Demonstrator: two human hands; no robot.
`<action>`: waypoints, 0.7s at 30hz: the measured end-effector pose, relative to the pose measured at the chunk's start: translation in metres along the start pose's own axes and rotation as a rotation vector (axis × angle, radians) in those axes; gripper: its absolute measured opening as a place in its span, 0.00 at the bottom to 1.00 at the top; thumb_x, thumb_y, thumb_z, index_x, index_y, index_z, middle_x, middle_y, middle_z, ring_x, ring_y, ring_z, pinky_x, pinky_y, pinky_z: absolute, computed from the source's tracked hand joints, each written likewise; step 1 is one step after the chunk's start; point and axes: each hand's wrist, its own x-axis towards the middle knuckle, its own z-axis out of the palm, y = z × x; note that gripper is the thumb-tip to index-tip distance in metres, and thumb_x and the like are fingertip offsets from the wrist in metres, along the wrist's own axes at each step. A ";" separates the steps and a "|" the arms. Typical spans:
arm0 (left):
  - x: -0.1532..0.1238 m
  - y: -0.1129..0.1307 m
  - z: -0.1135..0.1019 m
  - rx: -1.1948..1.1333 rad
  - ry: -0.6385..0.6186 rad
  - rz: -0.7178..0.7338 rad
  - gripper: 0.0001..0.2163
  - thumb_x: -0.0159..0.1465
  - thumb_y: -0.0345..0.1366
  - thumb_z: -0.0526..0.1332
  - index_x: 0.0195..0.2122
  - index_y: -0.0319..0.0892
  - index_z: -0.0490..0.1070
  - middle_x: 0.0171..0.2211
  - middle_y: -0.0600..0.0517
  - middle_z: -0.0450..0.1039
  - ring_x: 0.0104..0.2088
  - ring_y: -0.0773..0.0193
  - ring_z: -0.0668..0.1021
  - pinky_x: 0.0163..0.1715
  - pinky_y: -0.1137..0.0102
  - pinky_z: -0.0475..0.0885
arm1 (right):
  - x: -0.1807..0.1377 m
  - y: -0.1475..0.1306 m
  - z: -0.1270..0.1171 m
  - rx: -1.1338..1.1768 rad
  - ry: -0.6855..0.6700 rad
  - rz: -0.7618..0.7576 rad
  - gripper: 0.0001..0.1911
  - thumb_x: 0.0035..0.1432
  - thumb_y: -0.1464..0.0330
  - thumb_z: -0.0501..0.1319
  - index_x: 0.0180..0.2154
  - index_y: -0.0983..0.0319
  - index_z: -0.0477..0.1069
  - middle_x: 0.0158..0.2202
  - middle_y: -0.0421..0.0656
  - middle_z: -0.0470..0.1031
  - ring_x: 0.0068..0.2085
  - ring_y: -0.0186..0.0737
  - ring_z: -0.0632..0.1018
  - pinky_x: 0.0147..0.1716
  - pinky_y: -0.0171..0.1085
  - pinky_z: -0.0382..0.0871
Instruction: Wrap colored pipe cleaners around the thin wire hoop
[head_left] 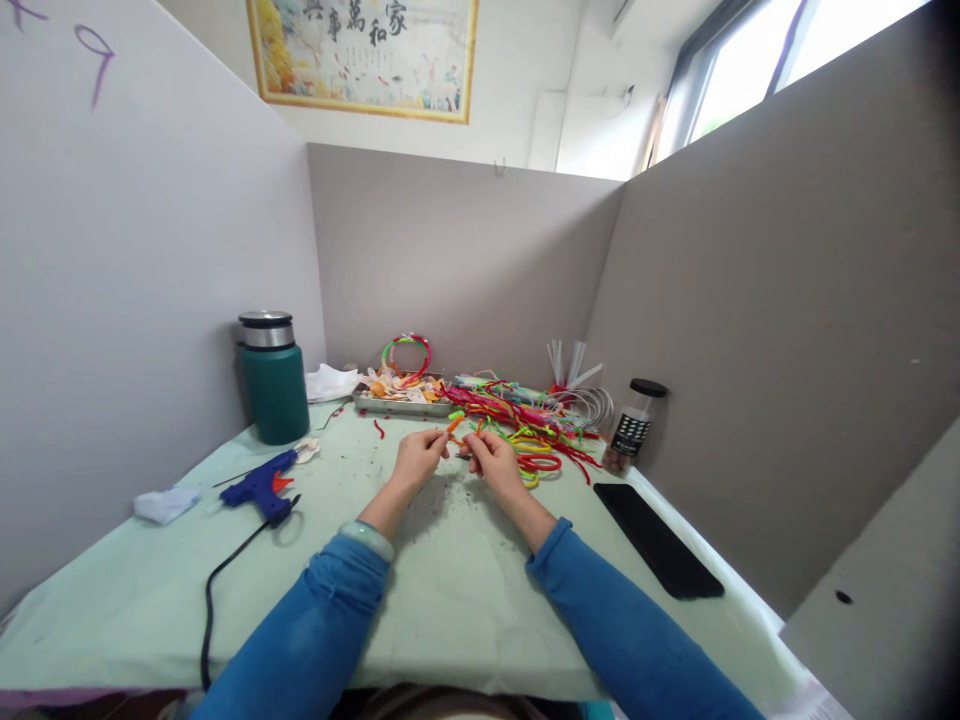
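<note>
Over the middle of the table, my left hand (420, 460) is closed in a pinch on an orange pipe cleaner (454, 424) with a yellow-green end. Close beside it, my right hand (493, 462) also pinches at the orange pipe cleaner, fingertips nearly meeting the left ones. Part of the piece is hidden behind the fingers. Just past my hands lies a heap of coloured pipe cleaners (517, 408), mostly red. Yellow and red loops (541, 463) rest beyond my right hand.
On the left stand a green bottle (275, 392) and a blue glue gun (262, 487) with a trailing cord. A metal tray (401, 407) of small pieces sits at the back. To the right are a black-lidded jar (632, 430) and a flat black object (656, 540). Partitions enclose the table.
</note>
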 end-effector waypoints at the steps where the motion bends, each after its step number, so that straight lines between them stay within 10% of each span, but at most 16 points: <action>1: -0.001 0.000 0.000 0.038 0.006 0.006 0.17 0.59 0.41 0.51 0.21 0.39 0.72 0.18 0.54 0.70 0.21 0.69 0.67 0.24 0.75 0.57 | -0.001 -0.001 0.000 -0.027 -0.004 -0.030 0.14 0.52 0.57 0.58 0.24 0.61 0.68 0.19 0.38 0.71 0.17 0.29 0.65 0.17 0.31 0.56; 21: -0.014 0.006 0.005 0.353 -0.146 0.212 0.16 0.60 0.45 0.52 0.27 0.45 0.77 0.21 0.51 0.74 0.21 0.67 0.68 0.24 0.73 0.53 | 0.001 -0.007 -0.001 -0.042 -0.016 -0.106 0.13 0.53 0.58 0.58 0.25 0.60 0.68 0.19 0.37 0.69 0.18 0.31 0.66 0.19 0.31 0.59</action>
